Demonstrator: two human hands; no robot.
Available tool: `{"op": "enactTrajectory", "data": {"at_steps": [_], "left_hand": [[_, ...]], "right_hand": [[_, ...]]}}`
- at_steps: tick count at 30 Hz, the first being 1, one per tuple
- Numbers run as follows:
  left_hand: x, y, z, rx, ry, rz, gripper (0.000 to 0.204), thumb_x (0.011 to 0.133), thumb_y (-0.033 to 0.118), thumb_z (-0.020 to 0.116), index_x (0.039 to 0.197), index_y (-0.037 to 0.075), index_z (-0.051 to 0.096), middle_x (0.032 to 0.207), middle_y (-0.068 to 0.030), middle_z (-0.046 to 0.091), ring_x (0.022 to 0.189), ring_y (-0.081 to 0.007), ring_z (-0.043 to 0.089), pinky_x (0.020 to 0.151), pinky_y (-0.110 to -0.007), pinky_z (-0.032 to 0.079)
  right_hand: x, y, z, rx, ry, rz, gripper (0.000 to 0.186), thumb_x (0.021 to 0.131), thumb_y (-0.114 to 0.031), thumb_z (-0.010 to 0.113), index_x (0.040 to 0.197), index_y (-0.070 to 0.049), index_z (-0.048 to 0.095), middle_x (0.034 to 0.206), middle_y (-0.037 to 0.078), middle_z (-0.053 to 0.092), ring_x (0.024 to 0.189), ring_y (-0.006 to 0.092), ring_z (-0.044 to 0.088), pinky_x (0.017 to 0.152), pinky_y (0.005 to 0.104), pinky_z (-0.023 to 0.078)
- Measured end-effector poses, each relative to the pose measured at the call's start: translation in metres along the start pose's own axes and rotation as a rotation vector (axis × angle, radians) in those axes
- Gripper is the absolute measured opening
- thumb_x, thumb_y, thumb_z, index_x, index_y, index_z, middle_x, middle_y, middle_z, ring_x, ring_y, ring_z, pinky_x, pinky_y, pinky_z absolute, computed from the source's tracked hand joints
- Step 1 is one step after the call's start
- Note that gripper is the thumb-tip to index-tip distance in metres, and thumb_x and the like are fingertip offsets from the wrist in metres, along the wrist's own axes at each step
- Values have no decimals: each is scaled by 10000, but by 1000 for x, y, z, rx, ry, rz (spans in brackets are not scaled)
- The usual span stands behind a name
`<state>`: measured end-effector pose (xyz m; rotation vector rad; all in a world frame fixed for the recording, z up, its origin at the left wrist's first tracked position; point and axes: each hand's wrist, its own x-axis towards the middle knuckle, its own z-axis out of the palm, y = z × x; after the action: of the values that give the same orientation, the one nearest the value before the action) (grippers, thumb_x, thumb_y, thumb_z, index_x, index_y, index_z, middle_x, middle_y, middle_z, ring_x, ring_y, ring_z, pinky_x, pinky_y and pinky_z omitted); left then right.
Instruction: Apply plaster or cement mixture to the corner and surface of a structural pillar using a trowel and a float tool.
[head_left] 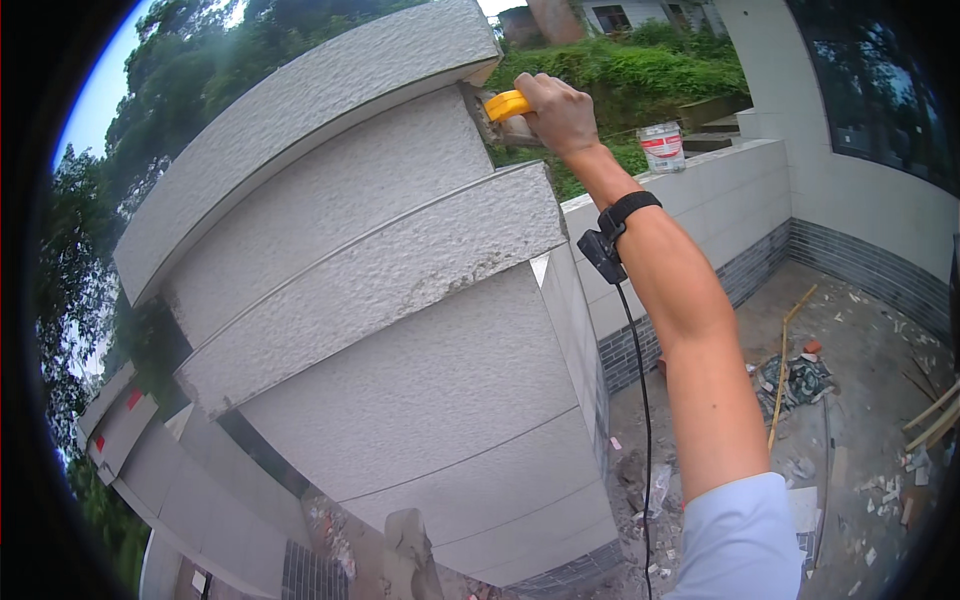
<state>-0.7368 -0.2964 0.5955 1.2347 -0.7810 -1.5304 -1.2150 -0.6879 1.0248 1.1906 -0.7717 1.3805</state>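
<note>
My right hand (558, 113) is raised, fingers closed on a yellow hand tool (507, 106) at the narrow end face of a stone-clad pillar top, beside a rough recess between the upper textured cap slab (300, 100) and the lower band (380, 270). Where the tool meets the edge is too small to make out. A black strap with a device (608, 250) sits on my right wrist, its cable hanging down past the pillar's smooth lower panels (420, 380). My left hand is not in view.
A white bucket (662, 150) stands on a tiled low wall (700, 210) at right, near a dark window (870, 90). Below, the floor (870, 420) holds poles (788, 370), rubble and crumpled cloth (795, 385). Another clad wall (180, 470) runs at lower left; greenery lies behind.
</note>
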Motion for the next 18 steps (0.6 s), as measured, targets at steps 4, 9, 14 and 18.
{"op": "enactTrajectory", "data": {"at_steps": [4, 9, 14, 18], "left_hand": [[-2, -3, -5, 0, 10, 10, 169, 830, 157, 724, 869, 121, 563, 668, 40, 536, 511, -69, 456, 448, -228, 349], [-5, -10, -9, 1, 27, 26, 180, 822, 161, 737, 893, 116, 577, 690, 41, 547, 526, -61, 457, 459, -221, 337], [-7, -12, -13, 11, 26, 44, 185, 822, 163, 738, 903, 117, 578, 692, 42, 545, 527, -61, 456, 459, -220, 332], [-4, -12, -7, 10, 34, 20, 168, 845, 152, 703, 866, 137, 536, 628, 43, 502, 483, -81, 446, 421, -239, 351]], "right_hand": [[-6, 0, 12, -6, -1, 28, 238, 772, -135, 702, 929, -146, 523, 796, 27, 614, 781, 237, 671, 608, 375, 547], [-21, 8, 12, -142, -30, -71, 170, 790, -171, 684, 882, -167, 541, 748, 13, 585, 725, 218, 663, 547, 348, 534], [-39, 10, -11, -92, -93, 139, 188, 800, -213, 691, 897, -149, 543, 778, 40, 624, 749, 268, 676, 581, 396, 535], [-46, 25, -20, -8, -306, 422, 258, 819, -282, 704, 957, -119, 560, 873, 109, 678, 792, 345, 674, 638, 455, 528]]}}
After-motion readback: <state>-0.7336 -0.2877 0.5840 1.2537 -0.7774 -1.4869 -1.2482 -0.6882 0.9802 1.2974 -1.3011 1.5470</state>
